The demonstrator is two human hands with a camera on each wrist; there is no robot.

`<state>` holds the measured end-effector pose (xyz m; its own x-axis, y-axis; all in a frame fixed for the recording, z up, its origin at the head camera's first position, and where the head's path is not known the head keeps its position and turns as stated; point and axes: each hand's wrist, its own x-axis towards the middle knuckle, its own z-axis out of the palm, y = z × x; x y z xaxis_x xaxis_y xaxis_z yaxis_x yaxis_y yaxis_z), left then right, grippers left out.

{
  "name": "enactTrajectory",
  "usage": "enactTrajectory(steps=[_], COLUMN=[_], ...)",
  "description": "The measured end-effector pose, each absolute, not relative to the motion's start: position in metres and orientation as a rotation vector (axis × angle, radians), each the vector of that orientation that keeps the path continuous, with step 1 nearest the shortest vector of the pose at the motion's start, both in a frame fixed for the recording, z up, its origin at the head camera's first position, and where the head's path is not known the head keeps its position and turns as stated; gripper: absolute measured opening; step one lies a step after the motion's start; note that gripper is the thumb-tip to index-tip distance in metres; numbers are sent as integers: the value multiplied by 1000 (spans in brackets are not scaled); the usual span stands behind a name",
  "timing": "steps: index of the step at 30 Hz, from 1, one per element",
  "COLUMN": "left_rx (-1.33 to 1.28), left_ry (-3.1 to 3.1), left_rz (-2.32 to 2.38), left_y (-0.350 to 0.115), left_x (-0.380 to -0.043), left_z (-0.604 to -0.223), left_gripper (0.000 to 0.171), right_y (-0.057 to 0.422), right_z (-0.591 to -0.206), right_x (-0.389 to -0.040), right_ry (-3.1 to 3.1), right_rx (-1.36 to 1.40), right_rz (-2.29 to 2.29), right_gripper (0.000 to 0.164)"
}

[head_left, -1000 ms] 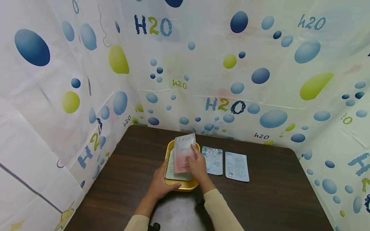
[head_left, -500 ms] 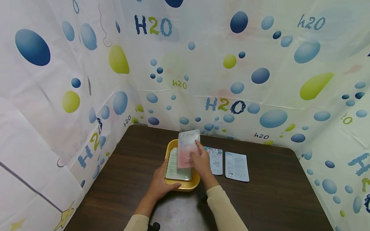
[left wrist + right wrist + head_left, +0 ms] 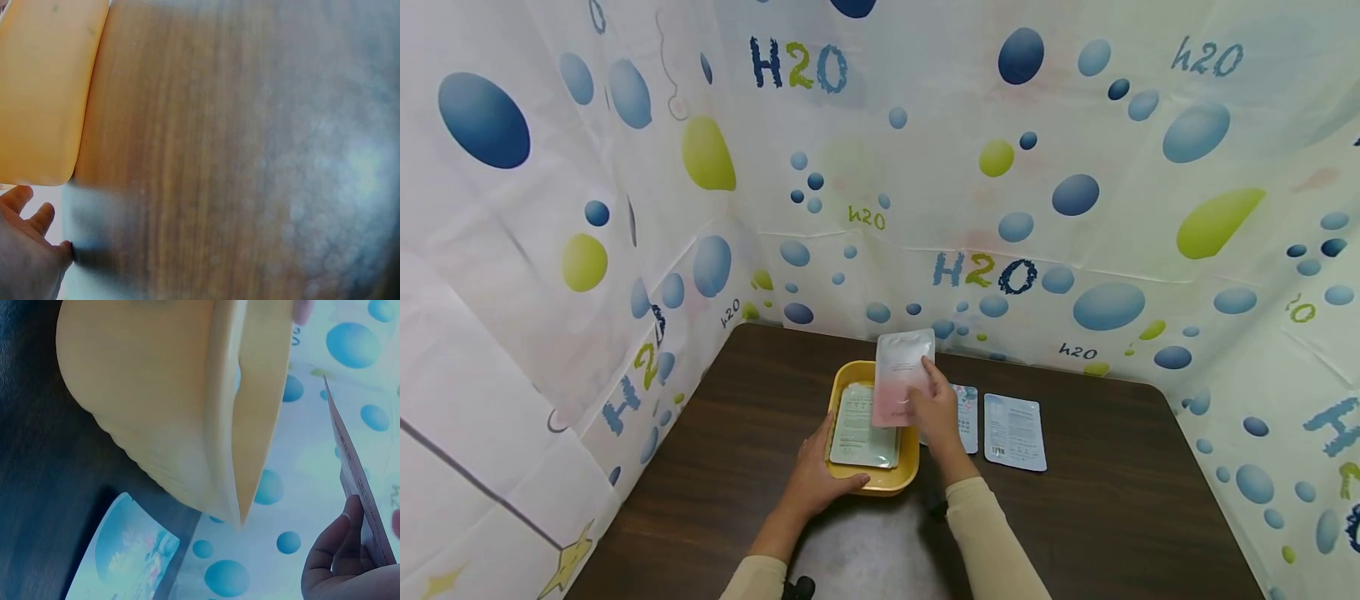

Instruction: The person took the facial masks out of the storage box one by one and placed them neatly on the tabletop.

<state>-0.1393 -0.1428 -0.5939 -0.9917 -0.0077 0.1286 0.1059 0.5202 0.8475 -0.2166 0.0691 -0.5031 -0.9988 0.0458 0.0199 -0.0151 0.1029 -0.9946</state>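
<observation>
Basket (image 3: 891,482) in yellow sits on the brown table (image 3: 737,417), and I take my bearings from it. On my feed, the left hand (image 3: 815,475) lies against its near left corner, thumb and fingers spread apart. The right hand (image 3: 937,414) pinches a pink pouch (image 3: 897,371), raised over the basket's far right edge. I see a pale green pouch (image 3: 857,429) inside the basket; to its right, a floral pouch (image 3: 968,418), partly covered, then a pale blue pouch (image 3: 1015,433).
</observation>
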Motion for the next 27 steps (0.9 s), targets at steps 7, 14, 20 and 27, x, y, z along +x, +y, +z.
enactTrajectory(steps=[7,14,20,27], left_rx=[-98,-107,-113,-111], left_ry=[-2614,-2607,-2609,-2605], left_rz=[-1484,-1489,-1479,-1480], left_y=[-143,-143,-143,-141], left_x=[-142,-142,-142,-140], left_z=[-597,-597,-596,-594], left_gripper=[129,128,128,128], right_y=[77,87,95,105], right_z=[-500,-500,-493,-490], right_x=[-220,-223,-222,-224], right_ry=[-2273,-2264,-2242,-2260], right_rx=[-59,-103,-114,-151], right_rz=[2070,2070,2085,2059], right_gripper=[65,67,68,67])
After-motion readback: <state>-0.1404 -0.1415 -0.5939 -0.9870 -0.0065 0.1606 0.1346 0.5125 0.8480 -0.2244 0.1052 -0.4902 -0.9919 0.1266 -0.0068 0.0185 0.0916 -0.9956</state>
